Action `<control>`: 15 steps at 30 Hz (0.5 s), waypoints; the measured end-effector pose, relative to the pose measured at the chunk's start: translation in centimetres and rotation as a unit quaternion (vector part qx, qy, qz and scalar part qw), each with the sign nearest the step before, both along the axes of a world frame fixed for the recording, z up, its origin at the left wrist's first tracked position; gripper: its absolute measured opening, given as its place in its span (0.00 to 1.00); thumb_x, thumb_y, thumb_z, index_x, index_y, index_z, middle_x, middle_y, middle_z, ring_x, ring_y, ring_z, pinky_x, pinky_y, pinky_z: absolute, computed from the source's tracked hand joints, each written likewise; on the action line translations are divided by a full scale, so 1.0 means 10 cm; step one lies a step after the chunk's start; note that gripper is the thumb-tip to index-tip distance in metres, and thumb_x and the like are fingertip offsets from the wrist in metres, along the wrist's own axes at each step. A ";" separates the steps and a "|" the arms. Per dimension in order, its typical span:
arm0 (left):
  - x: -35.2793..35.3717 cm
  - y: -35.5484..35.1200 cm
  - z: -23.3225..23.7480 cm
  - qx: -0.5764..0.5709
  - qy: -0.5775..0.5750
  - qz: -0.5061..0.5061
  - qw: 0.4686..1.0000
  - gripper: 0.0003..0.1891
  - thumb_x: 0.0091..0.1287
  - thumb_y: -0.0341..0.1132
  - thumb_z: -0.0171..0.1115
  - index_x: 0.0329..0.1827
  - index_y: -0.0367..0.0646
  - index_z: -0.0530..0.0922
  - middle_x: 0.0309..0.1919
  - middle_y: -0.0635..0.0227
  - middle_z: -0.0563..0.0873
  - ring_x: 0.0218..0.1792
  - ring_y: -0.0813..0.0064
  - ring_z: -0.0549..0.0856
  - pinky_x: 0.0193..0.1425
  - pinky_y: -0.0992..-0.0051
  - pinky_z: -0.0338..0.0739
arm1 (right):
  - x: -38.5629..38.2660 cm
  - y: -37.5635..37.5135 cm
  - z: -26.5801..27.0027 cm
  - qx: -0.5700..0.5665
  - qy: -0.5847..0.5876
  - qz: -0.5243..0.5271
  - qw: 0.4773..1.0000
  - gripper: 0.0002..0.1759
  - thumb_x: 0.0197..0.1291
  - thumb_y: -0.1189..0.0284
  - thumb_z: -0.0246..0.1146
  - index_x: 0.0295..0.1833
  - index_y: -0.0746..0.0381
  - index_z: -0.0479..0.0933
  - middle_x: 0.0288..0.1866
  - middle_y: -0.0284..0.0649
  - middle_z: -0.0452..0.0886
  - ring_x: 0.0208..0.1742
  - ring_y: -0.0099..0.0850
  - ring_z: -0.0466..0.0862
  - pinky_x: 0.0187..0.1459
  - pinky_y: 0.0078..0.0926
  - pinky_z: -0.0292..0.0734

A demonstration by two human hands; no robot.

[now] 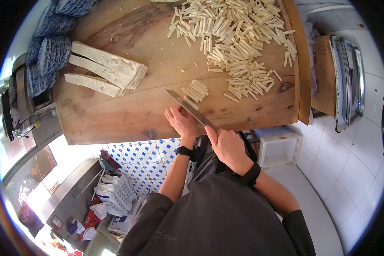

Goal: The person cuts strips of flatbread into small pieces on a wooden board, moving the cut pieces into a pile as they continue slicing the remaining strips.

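My right hand (228, 147) grips the handle of a knife (192, 109), whose blade points up and to the left over the wooden board (158, 111). Close beside the blade, on its left, my left hand (181, 121) is bent at the board's near edge; what lies under its fingers is hidden. Just beyond the blade sits a small group of cut strips (195, 90). A large heap of short cut strips (234, 25) covers the board's far right part. Long stacked flatbread pieces (109, 68) rest on the left.
Blue patterned cloth (51, 55) lies at the board's left edge. A cardboard box (323, 74) and metal trays (350, 81) stand at the right. Below the board are a white crate (279, 149) and a white basket (117, 192).
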State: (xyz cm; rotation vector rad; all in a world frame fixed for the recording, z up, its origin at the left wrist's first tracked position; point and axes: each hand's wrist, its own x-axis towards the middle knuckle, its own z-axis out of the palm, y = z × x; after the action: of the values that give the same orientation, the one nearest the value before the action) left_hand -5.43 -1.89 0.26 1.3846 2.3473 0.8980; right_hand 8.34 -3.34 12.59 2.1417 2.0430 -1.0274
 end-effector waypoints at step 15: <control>-0.06 -0.06 -0.06 -0.008 -0.034 -0.004 0.999 0.07 0.54 0.25 0.60 0.33 0.40 0.70 0.32 0.56 0.72 0.39 0.51 0.73 0.40 0.55 0.69 | -0.53 0.42 -0.34 -0.053 0.010 -0.001 0.999 0.42 0.69 0.42 0.46 0.18 0.69 0.76 0.17 0.58 0.77 0.24 0.57 0.82 0.25 0.47 0.80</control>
State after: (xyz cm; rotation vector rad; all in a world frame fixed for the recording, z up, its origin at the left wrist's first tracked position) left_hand -6.05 -2.53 -0.37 1.3347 2.2929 0.9072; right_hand 3.06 0.86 9.14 2.0913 1.9474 -1.1348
